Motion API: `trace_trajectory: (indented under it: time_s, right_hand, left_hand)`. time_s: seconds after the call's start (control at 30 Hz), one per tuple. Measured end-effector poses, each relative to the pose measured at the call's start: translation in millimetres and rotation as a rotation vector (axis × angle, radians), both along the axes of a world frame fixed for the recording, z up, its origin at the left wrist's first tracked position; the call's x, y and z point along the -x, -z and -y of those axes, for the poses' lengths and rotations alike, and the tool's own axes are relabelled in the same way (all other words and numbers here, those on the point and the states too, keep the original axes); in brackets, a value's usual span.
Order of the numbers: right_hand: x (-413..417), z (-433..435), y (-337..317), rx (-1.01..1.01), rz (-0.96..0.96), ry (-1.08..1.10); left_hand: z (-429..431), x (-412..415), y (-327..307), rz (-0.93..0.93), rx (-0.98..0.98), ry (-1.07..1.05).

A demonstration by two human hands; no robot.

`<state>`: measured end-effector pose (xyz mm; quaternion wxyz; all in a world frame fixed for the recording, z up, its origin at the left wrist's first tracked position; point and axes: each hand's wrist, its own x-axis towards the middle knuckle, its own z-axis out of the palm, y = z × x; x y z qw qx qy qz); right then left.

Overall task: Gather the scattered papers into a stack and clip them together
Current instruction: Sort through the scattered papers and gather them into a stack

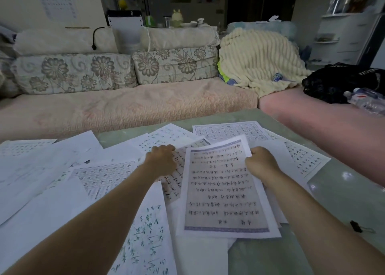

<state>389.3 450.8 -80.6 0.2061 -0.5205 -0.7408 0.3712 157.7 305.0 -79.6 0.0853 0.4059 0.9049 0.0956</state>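
1. Right hand (261, 164): fingers clamp the right edge of a thin rectangular bordered sheet (225, 191).
2. Left hand (161, 159): fingers curled over the flat scattered papers (52, 164); I cannot tell whether they grip.
3. A black binder clip (356, 226) lies well right of the fingers on the glossy tabletop (343, 191).

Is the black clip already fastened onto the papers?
No, the black clip lies alone on the glass table, apart from the papers.
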Motion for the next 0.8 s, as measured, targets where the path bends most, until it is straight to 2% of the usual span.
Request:
trace_trajectory:
  time_s: [0.07, 0.2, 0.3, 0.37, 0.43, 0.53, 0.7, 0.77, 0.8]
  right_hand:
    - [2.4, 0.1, 3.6, -0.003, 0.03, 0.014]
    - [6.4, 3.2, 6.1, 0.0, 0.079, -0.019]
    - [8.7, 0.3, 10.4, 0.007, -0.001, 0.006]
    - [5.8, -3.5, 11.3, 0.006, -0.067, 0.043]
    - [-0.5, -10.0, 9.7, 0.014, -0.127, 0.075]
    - [-12.5, -17.0, 7.0, 0.036, -0.214, 0.105]
    - [-18.7, -13.0, 15.0, 0.019, -0.199, 0.137]
    - [-19.9, -8.0, 16.0, 0.012, -0.181, 0.136]
    - [-20.6, -6.2, 16.6, 0.014, -0.174, 0.131]
  left_hand:
    - [-3.3, 9.3, -0.1, -0.001, 0.104, -0.016]
    - [-11.6, 19.0, -1.0, -0.005, 0.143, -0.005]
    - [-15.4, 22.8, -5.8, 0.081, 0.073, -0.016]
    - [-17.6, 20.1, -7.9, 0.131, -0.05, -0.016]
    - [-18.7, 13.2, -10.5, 0.242, -0.202, -0.056]
    - [-15.1, -6.2, -18.7, 0.533, -0.345, -0.1]
    - [-2.3, -37.9, -19.5, 0.863, -0.203, -0.13]
    - [0.1, -48.3, -16.0, 0.884, -0.209, -0.101]
    - [0.7, -53.8, -14.9, 0.822, -0.208, -0.057]
